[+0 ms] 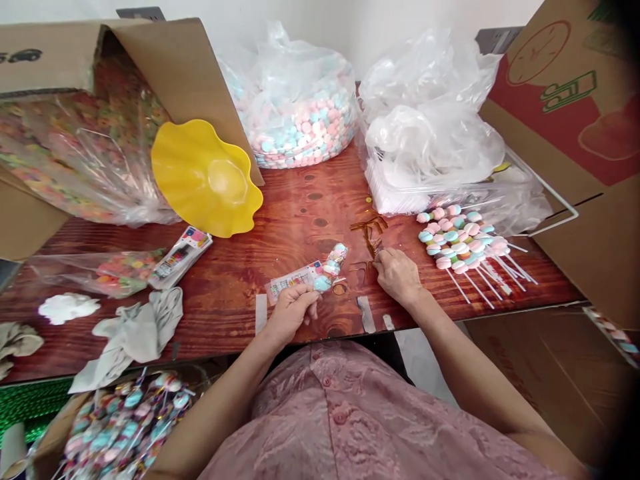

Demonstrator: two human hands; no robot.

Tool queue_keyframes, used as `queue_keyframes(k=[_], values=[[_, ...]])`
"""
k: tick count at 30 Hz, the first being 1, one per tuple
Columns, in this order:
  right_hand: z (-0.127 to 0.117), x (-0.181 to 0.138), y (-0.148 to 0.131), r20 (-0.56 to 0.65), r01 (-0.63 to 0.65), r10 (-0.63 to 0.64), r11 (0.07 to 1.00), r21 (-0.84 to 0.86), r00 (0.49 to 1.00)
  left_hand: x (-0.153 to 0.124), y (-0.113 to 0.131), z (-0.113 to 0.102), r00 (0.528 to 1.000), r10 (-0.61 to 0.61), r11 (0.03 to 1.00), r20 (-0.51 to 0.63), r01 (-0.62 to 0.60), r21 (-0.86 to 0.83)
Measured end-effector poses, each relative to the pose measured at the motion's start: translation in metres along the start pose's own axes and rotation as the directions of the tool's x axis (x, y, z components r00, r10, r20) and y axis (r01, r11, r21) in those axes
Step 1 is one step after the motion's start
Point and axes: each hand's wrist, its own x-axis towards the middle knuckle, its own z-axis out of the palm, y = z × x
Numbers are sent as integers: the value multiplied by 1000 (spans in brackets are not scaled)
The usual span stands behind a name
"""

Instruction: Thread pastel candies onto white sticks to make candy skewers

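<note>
My left hand [295, 307] is closed around the lower end of a wrapped marshmallow skewer [334, 259], pink, white and blue, in a clear printed bag. Under and beside it lie flat printed plastic bags [287, 283]. My right hand [399, 275] has its fingertips pinched together at a small bunch of gold twist ties [371, 237] on the table; whether a tie is between the fingers is hidden. Right of that hand, several unwrapped marshmallow skewers [457, 240] lie in a pile with their white sticks pointing toward me.
Big clear bags of marshmallows [303, 127] and of colourful candy [85, 160] stand behind. A yellow wavy bowl [200, 177] leans on a cardboard box [170, 60]. At right is a plastic-covered tray [400, 193]. A grey cloth [137, 333] lies left, above a box of wrapped skewers [125, 423].
</note>
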Motion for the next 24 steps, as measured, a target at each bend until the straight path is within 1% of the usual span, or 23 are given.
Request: queue_keyframes(k=[3, 5, 6, 8, 9, 10, 11, 13, 14, 16, 18, 20, 24], values=[[-11, -7, 1, -8, 12, -12, 999, 31, 1000, -1, 1, 2, 998, -56, 997, -11, 55, -51], [-23, -16, -6, -74, 23, -10, 986, 166, 997, 0, 1, 2, 996, -92, 995, -11, 92, -49], [-28, -22, -14, -133, 43, -5, 958, 283, 991, 1, 0, 2, 995, -100, 994, -13, 100, -42], [-35, -32, -39, -248, 155, -21, 831, 535, 969, 4, -2, 4, 997, -76, 997, -24, 75, -28], [-36, -37, -55, -294, 222, -45, 767, 603, 955, 6, -2, 6, 999, -42, 999, -28, 41, -24], [-35, -40, -72, -316, 277, -84, 719, 637, 945, 8, -2, 8, 999, 5, 1000, -32, -6, -24], [-32, -42, -88, -312, 319, -140, 690, 650, 940, 10, -2, 11, 998, 59, 998, -34, -60, -28], [-25, -43, -111, -329, 372, -202, 692, 619, 923, 12, 0, 15, 985, 170, 985, -39, -171, -23], [-20, -42, -118, -335, 386, -219, 705, 595, 916, 12, 0, 16, 975, 218, 976, -38, -218, -15], [-13, -39, -122, -351, 402, -234, 729, 555, 907, 10, 1, 15, 959, 282, 959, -30, -282, 6], [-9, -36, -119, -347, 417, -259, 733, 537, 902, 6, 1, 13, 954, 297, 955, -27, -297, 14], [-6, -33, -115, -335, 429, -283, 729, 534, 899, 4, -2, 10, 958, 285, 958, -38, -285, 16], [-5, -31, -114, -316, 428, -295, 711, 558, 902, 4, -7, 6, 959, 275, 962, -70, -274, 20]])
